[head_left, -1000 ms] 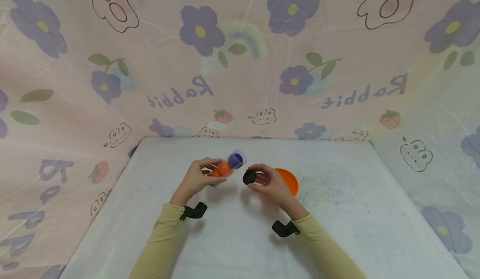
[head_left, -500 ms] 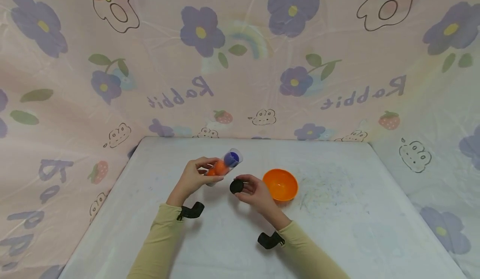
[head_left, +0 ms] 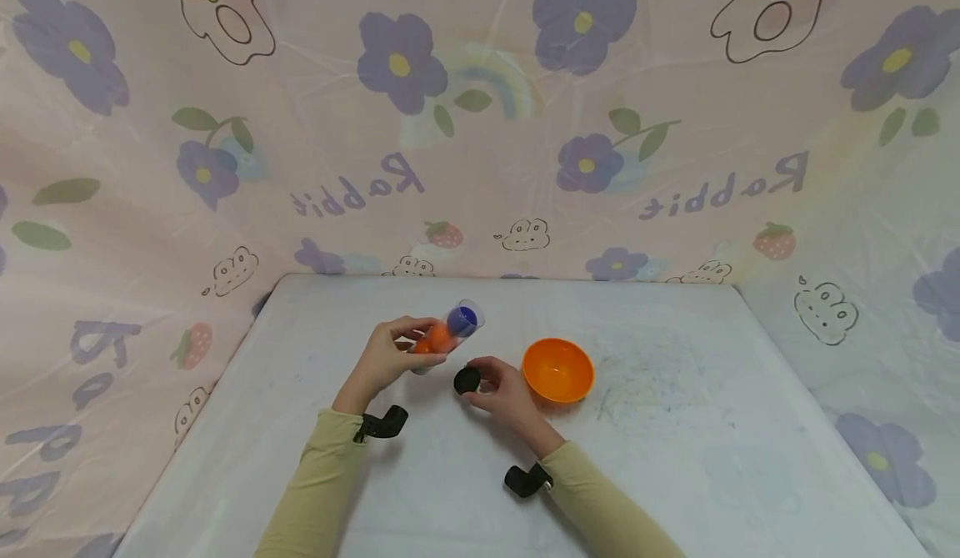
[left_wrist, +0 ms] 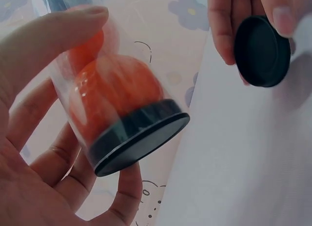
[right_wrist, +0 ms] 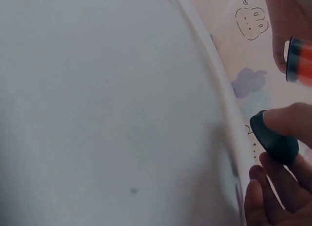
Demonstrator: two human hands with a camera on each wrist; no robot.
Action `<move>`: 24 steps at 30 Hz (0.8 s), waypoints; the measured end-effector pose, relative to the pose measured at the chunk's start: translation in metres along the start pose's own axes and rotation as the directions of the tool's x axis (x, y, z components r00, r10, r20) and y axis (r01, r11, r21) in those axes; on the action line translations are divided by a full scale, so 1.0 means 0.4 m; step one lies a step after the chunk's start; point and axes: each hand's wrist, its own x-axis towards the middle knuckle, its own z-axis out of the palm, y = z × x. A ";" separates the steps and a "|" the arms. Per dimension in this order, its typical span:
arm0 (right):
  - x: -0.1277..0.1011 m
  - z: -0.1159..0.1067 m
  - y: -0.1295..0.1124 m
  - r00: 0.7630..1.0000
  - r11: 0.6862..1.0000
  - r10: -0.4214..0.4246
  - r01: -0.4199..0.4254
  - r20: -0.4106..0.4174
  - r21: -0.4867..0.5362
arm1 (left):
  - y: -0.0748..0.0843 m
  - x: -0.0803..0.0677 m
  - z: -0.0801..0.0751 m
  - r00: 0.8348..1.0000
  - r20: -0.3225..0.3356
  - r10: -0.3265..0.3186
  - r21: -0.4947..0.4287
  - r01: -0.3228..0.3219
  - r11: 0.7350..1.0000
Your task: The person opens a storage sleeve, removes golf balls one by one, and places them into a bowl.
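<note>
My left hand [head_left: 382,362] holds a clear plastic tube [left_wrist: 168,92], tilted up to the right above the table. Inside are orange balls [left_wrist: 117,94] and, near the upper end, a blue ball [head_left: 462,320]. A dark cap [left_wrist: 141,138] closes the tube's lower end. My right hand [head_left: 510,395] pinches a second dark round cap [head_left: 467,380] between thumb and fingers, below and a little right of the tube. The cap's hollow side shows in the left wrist view. Cap and tube are apart.
An orange bowl [head_left: 558,391] stands on the white table [head_left: 675,475], just right of my right hand. Faint coloured scribbles [head_left: 660,383] mark the tabletop beyond it. A patterned curtain [head_left: 480,166] rises behind the table and along both sides.
My right hand has moved left and closer to me with the cap, uncovering the orange bowl. My left hand and the tube have shifted slightly left.
</note>
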 end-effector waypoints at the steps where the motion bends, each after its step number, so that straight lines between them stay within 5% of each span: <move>1: 0.001 0.002 0.002 1.000 0.999 0.007 -0.008 -0.010 -0.033 | -0.001 0.000 0.001 1.000 0.002 0.000 -0.001 0.000 1.000; 10: 0.014 0.009 0.002 0.994 0.983 0.094 -0.101 -0.055 -0.156 | -0.005 0.001 0.007 1.000 -0.002 -0.016 0.010 0.016 1.000; 24: 0.024 0.031 0.007 0.987 0.952 0.079 -0.116 -0.138 -0.282 | -0.019 0.004 0.007 1.000 -0.003 -0.022 0.011 0.022 1.000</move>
